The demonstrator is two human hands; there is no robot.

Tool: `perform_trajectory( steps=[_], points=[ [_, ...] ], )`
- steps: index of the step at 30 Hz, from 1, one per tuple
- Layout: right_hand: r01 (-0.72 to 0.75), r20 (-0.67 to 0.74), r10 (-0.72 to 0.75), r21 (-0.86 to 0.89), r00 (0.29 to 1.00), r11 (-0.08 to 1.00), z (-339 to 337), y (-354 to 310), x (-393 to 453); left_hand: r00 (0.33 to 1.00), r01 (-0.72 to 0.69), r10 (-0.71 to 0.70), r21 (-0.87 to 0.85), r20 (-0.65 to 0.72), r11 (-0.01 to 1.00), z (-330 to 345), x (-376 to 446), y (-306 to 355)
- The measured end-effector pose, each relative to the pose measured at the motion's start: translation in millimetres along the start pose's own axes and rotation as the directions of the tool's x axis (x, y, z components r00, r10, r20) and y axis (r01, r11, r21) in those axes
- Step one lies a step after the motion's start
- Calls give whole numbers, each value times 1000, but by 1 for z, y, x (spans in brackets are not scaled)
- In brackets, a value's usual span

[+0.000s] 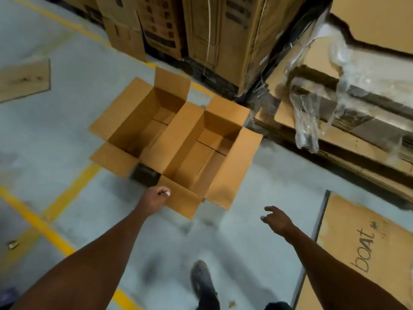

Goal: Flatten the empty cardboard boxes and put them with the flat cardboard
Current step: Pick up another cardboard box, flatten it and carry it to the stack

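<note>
The grey concrete floor [73, 90] under you is smooth and marked with yellow painted lines [47, 229]. Ahead, tall printed cartons [225, 39] stand stacked, bound with thin white strapping. To your right lies the pile of flat cardboard [348, 139], layered sheets with ragged corrugated edges, draped in loose clear plastic wrap [306, 121]. Nearer on the right a flat brown sheet lettered "boat" [366, 253] lies beside your right forearm. A single flat piece of cardboard [24, 80] rests on the floor far to your left.

In the middle of the floor two empty cardboard boxes sit side by side, touching, both upright with all flaps spread open. The left box [143, 121] lies farther from you; the right box [201, 151] is closer, its long right flap reaching toward the flat pile. Both are plain tan corrugated board, rectangular, with the bottom flap seams visible inside.

Your left hand [155, 196], fingers curled, is at the near corner flap of the right box; whether it grips the flap you cannot tell. Your right hand [276, 219] hovers just short of that box, fingers loosely spread, holding nothing. Your dark shoe [202, 280] is blurred below.
</note>
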State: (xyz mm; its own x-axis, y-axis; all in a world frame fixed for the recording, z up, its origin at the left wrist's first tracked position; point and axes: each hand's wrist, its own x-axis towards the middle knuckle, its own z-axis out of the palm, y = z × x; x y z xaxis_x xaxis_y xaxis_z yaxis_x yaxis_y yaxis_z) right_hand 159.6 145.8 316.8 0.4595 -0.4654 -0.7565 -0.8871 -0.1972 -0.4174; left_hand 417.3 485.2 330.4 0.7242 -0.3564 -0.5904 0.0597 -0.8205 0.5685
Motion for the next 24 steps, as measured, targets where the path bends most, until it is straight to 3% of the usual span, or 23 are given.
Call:
perform_trajectory(
  steps=[10, 14, 20, 24],
  points=[
    [-88, 95, 89, -15, 992, 996, 24, -71, 72, 987, 116, -122, 61, 108, 991, -24, 83, -5],
    [-132, 116, 129, 11, 985, 991, 43, -84, 126, 992, 104, -110, 88, 65, 991, -26, 151, -10],
    [-267, 139, 255, 70, 957, 961, 99, -95, 211, 977, 151, -165, 104, 139, 983, -39, 271, -54],
    [-353, 50, 349, 168, 936, 921, 145, -89, 268, 987, 127, -142, 173, 77, 977, -42, 356, -86]
  ],
)
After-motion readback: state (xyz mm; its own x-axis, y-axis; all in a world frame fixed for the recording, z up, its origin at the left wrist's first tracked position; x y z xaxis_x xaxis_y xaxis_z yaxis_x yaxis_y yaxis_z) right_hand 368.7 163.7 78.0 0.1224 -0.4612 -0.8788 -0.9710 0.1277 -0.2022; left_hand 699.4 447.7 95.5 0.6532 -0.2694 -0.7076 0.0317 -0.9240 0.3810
